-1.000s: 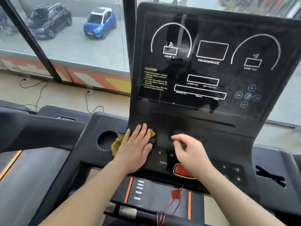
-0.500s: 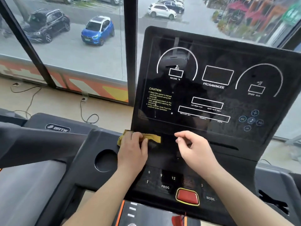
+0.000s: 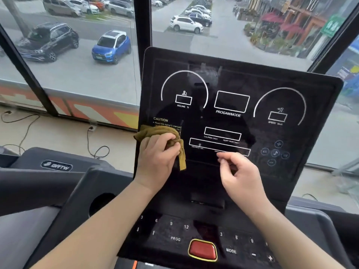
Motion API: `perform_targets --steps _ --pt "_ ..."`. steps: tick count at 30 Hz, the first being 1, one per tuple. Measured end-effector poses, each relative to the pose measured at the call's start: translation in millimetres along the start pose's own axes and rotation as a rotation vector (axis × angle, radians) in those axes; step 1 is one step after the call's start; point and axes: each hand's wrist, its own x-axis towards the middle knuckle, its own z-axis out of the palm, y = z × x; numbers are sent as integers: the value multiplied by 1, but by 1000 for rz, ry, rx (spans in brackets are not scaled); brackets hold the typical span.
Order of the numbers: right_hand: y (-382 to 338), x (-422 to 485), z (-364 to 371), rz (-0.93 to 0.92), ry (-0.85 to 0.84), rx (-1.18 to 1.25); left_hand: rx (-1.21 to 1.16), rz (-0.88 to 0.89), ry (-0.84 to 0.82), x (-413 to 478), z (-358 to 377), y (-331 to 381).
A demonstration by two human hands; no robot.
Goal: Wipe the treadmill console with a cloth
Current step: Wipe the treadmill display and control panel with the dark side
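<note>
- Now then, the left hand (image 3: 157, 158) has the olive cloth (image 3: 155, 133) bunched in curled fingers and pressed to the console (image 3: 291, 78) screen at about 8 o'clock, right over the CAUTION label (image 3: 160, 119); one tail of fabric dangles loose below the knuckles.
- Over at 6 o'clock on the screen, the right hand (image 3: 240, 175) hovers with loosely curled fingers and grips nothing; whether its fingertips touch the glass, I cannot tell.
- Progress check: I'd call this early-to-middle. The cloth sits in the lower-left corner, and a hazy smear shows up at 12 o'clock on the screen, so the upper area looks unfinished.
- From 1 to 5 o'clock the panel is dark and glossy; clean or simply untouched, the view won't settle.
- Down at the near edge, the keypad (image 3: 171, 224) around the red button (image 3: 203, 249) looks speckled, so by my reckoning it may want a pass too.
</note>
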Motion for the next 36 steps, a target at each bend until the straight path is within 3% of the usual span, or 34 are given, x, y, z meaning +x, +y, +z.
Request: perform_targets --steps 3,10,15,19,24,26,28,36 --pt "19 -6 -26 30 56 -36 -28 101 -26 7 22 27" --pt "69 -9 -99 131 321 -191 1 632 -242 32 95 141" --pt "84 11 -150 296 218 73 -43 845 -283 73 125 207" --pt "100 26 -179 304 169 128 73 814 -163 90 135 239" --pt "113 37 -193 394 192 344 276 727 -445 77 137 243" --pt "114 40 -195 422 206 374 303 752 -486 84 136 243" --pt "111 44 -197 423 217 373 355 802 -469 103 133 247" --pt "70 72 -204 409 205 477 340 695 -360 194 111 257"
